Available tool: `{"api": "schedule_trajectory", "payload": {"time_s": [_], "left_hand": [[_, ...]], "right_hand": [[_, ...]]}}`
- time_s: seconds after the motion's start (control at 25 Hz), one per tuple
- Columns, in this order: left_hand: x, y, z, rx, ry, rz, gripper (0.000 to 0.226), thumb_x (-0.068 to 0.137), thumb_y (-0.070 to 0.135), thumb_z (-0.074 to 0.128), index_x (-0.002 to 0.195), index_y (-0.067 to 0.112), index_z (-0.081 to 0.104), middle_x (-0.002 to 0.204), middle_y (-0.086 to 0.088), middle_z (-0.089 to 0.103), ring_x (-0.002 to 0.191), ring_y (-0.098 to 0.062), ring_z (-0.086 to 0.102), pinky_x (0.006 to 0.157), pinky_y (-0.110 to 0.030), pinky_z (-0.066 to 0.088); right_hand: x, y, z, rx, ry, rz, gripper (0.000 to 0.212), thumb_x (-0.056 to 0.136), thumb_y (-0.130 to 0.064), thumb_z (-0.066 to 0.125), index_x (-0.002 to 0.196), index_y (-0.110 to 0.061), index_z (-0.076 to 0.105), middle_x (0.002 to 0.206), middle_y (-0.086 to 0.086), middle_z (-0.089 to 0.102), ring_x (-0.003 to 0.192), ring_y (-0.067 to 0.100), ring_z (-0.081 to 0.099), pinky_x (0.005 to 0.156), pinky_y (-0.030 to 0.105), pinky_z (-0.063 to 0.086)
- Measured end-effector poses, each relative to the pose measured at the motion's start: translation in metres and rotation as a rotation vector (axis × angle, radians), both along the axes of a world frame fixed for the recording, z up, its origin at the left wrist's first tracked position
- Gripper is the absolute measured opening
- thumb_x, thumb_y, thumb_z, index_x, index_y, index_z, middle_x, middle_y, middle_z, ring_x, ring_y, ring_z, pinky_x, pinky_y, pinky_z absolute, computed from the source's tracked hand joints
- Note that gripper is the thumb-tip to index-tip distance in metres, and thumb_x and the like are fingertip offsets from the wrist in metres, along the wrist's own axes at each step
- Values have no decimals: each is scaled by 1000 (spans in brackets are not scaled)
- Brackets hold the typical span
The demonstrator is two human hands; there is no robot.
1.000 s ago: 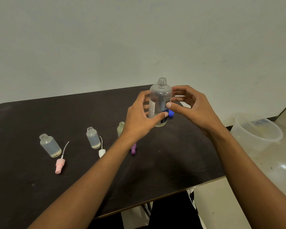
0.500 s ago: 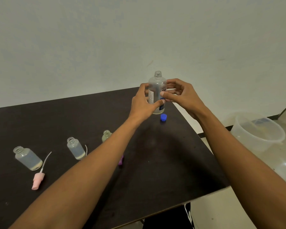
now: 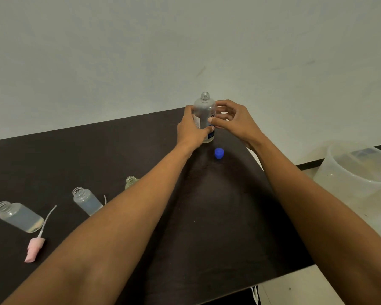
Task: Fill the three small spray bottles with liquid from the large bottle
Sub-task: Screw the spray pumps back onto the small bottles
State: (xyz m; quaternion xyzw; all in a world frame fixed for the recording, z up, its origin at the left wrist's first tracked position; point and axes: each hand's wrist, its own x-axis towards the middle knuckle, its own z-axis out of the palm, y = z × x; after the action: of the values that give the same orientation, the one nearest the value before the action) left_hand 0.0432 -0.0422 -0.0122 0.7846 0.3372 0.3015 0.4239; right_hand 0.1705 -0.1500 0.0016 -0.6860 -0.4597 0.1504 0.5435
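Left grip (image 3: 191, 130) around large bottle (image 3: 204, 108)

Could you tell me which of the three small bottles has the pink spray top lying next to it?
The leftmost small bottle; the pink spray top lies beside its base, away from the other two.

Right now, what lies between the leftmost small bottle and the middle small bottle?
In the head view, only the thin tube of the pink spray head reaches between the leftmost small bottle and the middle small bottle; otherwise bare table.
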Motion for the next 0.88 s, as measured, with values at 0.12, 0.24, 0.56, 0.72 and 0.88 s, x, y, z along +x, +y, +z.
{"api": "schedule_trajectory", "payload": {"time_s": [0.12, 0.24, 0.56, 0.72, 0.88], "left_hand": [[0, 1, -4, -6, -11, 11, 67, 80, 23, 89, 133, 20, 48, 133, -4, 62, 125, -25, 58, 103, -38, 52], [-1, 2, -6, 2, -17, 11, 67, 81, 25, 89, 134, 20, 48, 132, -4, 63, 125, -24, 59, 103, -38, 52], [-1, 4, -9, -20, 3, -9, 74, 81, 28, 88, 140, 23, 45, 137, -4, 62, 126, -25, 60, 101, -35, 52], [-5, 3, -6, -30, 53, -38, 82, 80, 26, 89, 147, 21, 41, 146, -4, 57, 134, -23, 54, 102, -31, 47], [-19, -2, 10, 20, 18, -18, 95, 80, 29, 89, 156, 21, 33, 161, -2, 43, 148, -23, 43, 120, -44, 40]], "right_hand": [[-1, 4, -3, -7, -5, 2, 51, 87, -14, 85, 134, -12, 66, 117, -4, 74, 106, 7, 75, 96, 28, 61], [0, 6, -4, -21, -19, -1, 52, 88, -14, 84, 137, -13, 65, 115, -9, 72, 104, 0, 74, 93, 23, 60], [0, 6, -12, -34, -11, -18, 54, 87, -14, 85, 136, -11, 64, 118, 3, 74, 107, 12, 75, 96, 27, 60], [-1, 2, -7, -46, -18, -23, 56, 87, -20, 86, 138, -16, 62, 121, 1, 74, 108, 9, 74, 98, 28, 60], [-7, -12, 9, -30, -34, -80, 62, 87, -35, 85, 142, -23, 59, 130, -1, 70, 116, 10, 71, 99, 29, 59]]}}
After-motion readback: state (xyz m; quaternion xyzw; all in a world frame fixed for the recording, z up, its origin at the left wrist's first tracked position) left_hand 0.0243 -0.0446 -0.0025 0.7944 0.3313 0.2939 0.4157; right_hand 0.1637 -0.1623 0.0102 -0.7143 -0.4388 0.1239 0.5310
